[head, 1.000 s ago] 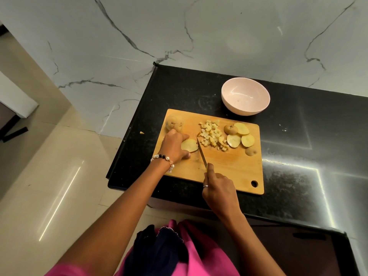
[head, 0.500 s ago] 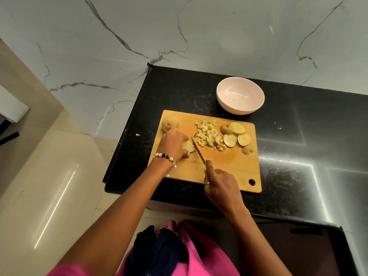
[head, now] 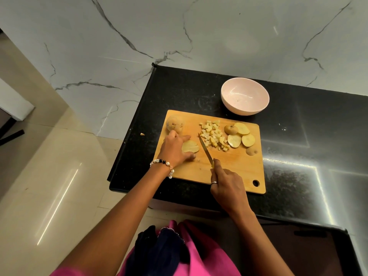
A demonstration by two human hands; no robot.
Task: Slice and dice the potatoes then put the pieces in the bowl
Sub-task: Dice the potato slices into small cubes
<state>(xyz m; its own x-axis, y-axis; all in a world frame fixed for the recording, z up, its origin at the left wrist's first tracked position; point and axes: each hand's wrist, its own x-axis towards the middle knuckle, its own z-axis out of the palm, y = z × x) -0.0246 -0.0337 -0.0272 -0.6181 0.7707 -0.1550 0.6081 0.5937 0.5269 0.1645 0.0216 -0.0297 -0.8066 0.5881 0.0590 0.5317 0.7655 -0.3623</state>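
**Knife lifted beside a potato slice, dicing half done**

At nine o'clock on the cutting board (head: 235,168), the left hand (head: 173,148) pins a potato slice (head: 190,146) flat, thumb and fingers curled around its edges. Half a second ago the blade was down against this slice; now the knife (head: 205,150) sits just to its right, tip pointing toward twelve o'clock, and the slice shows a cut line across it. That suggests one stroke is finished and more strips are to come.

A whole potato (head: 175,124) rests at the board's ten o'clock corner, just behind the left hand. In the centre lies a pile of diced pieces (head: 213,135). The right hand (head: 227,188), at six o'clock, is wrapped around the knife handle with the forefinger stretched along it.

At two o'clock lie four uncut slices (head: 242,134), with an end piece (head: 251,150) close by. Beyond the board, at one o'clock, the bowl (head: 245,98) holds nothing yet.

The slice lies near the board's left edge, which is close to the counter (head: 318,136) drop-off; bare board toward six o'clock and open counter at three o'clock give room.
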